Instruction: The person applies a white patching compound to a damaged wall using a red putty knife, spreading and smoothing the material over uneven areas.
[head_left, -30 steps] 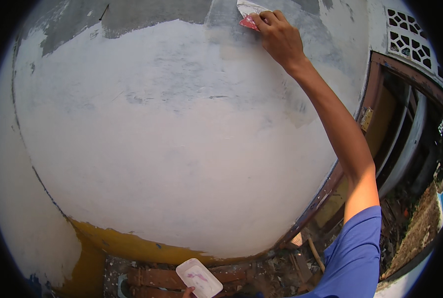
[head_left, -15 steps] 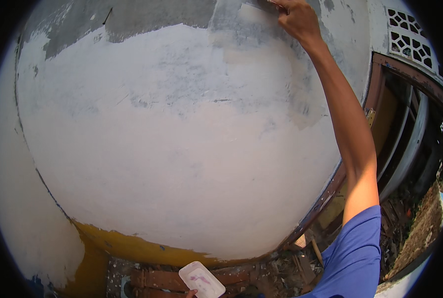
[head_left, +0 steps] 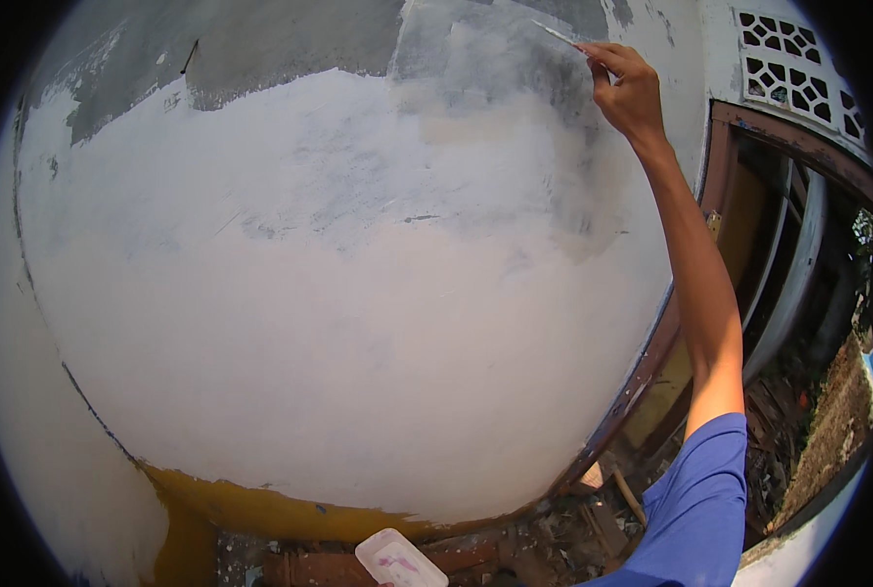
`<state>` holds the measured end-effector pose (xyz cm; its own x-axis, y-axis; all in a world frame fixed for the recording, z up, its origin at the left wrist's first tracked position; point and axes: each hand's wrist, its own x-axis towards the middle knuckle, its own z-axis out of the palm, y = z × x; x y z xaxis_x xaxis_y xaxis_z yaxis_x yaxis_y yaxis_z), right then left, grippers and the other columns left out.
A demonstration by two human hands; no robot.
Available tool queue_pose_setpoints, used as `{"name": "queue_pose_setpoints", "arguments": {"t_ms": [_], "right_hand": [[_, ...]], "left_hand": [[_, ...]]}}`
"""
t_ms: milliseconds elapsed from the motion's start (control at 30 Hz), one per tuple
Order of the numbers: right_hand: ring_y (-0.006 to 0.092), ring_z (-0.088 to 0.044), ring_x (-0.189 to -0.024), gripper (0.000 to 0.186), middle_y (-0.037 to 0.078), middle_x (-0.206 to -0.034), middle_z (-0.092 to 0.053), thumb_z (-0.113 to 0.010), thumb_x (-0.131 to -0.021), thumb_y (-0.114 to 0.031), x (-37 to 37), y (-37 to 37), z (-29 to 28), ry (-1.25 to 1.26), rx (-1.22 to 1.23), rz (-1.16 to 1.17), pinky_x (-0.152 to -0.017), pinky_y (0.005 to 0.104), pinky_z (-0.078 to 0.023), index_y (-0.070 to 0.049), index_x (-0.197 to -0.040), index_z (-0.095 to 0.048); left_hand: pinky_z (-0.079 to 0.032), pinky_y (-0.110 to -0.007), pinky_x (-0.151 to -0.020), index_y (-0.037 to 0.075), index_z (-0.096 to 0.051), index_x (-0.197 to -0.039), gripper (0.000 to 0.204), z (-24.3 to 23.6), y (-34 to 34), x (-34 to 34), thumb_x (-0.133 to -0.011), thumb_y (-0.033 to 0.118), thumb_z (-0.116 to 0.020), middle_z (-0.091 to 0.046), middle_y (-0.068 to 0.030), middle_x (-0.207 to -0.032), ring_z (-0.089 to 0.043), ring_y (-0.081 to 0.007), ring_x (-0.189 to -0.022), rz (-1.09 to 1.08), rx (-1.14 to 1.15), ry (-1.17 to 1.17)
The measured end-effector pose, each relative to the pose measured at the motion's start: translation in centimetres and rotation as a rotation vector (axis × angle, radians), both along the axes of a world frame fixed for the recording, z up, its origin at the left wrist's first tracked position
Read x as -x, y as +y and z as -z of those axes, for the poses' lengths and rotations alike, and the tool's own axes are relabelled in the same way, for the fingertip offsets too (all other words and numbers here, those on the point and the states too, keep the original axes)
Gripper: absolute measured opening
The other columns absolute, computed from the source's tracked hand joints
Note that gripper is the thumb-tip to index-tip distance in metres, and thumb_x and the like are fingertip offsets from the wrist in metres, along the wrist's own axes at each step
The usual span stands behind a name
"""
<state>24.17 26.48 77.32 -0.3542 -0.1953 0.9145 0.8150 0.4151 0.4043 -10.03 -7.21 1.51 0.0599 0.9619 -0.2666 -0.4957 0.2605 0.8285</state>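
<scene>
My right hand (head_left: 632,93) is raised near the upper right of the wall (head_left: 358,323), closed on a thin scraper (head_left: 559,33) seen edge-on, its pale blade angled up and left near the grey, smeared area. At the bottom edge, a white rectangular tray (head_left: 417,563) with pink-stained residue is held by my left hand (head_left: 385,583), of which only a fingertip shows. The wall has grey bare render on top, a white coat with bluish patches through the middle and a mustard band (head_left: 250,499) low down.
A brown door frame (head_left: 720,147) and dark opening stand at the right, with a patterned ventilation block (head_left: 783,68) above. Planks and rubble (head_left: 603,519) lie along the wall's foot. An adjoining wall (head_left: 35,411) meets this one at the left.
My right hand has travelled rightward from the top centre, rose and has now dropped slightly, turning the scraper edge-on. The tray has shifted slightly down and right.
</scene>
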Motion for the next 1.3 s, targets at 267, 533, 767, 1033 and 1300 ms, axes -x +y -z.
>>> {"name": "queue_pose_setpoints", "arguments": {"t_ms": [267, 533, 767, 1033, 1300], "right_hand": [[0.0241, -0.066, -0.096, 0.038, 0.006, -0.109, -0.073, -0.064, -0.083, 0.005, -2.5, 3.6, 0.9, -0.117, -0.08, 0.048, -0.083, 0.0335, -0.056, -0.015, -0.114, -0.074], [0.0233, -0.065, -0.095, 0.038, 0.006, -0.105, -0.073, -0.066, -0.08, 0.007, -2.7, 0.1, 10.1, -0.167, 0.237, 0.011, -0.078, 0.0345, -0.057, -0.011, -0.113, -0.074], [0.0242, -0.063, -0.1, 0.042, 0.005, -0.109, -0.07, -0.065, -0.08, 0.005, -2.3, 4.0, 2.5, 0.038, -0.136, -0.046, -0.083, 0.0337, -0.056, -0.014, -0.117, -0.073], [0.0247, -0.058, -0.112, 0.047, 0.005, -0.121, -0.062, -0.064, -0.074, 0.005, -1.4, 5.8, 10.9, -0.033, 0.004, 0.145, -0.081, 0.037, -0.059, -0.011, -0.117, -0.068], [0.0254, -0.069, -0.094, 0.034, 0.008, -0.109, -0.073, -0.064, -0.084, 0.004, -4.4, 0.9, 2.7, -0.028, -0.034, -0.005, -0.081, 0.0341, -0.057, -0.011, -0.113, -0.074]], "left_hand": [[-0.038, -0.041, -0.113, 0.003, -0.036, -0.148, 0.064, -0.6, 1.6, 0.7, -0.095, 0.025, -0.064, -0.047, -0.0171, -0.146, -0.043, -0.0304, -0.137, 0.055, -0.029, 0.075], [-0.037, -0.041, -0.113, 0.003, -0.036, -0.148, 0.064, -1.4, 1.1, 2.5, -0.095, 0.025, -0.063, -0.046, -0.0175, -0.147, -0.043, -0.0305, -0.137, 0.067, -0.039, 0.18], [-0.037, -0.041, -0.113, 0.003, -0.036, -0.148, 0.063, -1.8, 1.5, 0.8, -0.095, 0.025, -0.063, -0.046, -0.0178, -0.147, -0.042, -0.0306, -0.137, 0.07, -0.07, 0.221], [-0.036, -0.04, -0.113, 0.003, -0.036, -0.148, 0.063, -2.3, 1.1, -1.7, -0.096, 0.024, -0.063, -0.045, -0.0182, -0.147, -0.042, -0.0307, -0.138, 0.033, -0.079, 0.274], [-0.036, -0.04, -0.114, 0.003, -0.036, -0.148, 0.063, -2.2, -0.6, -5.7, -0.096, 0.024, -0.063, -0.045, -0.0186, -0.148, -0.041, -0.0308, -0.138, 0.026, -0.069, 0.295]]}}
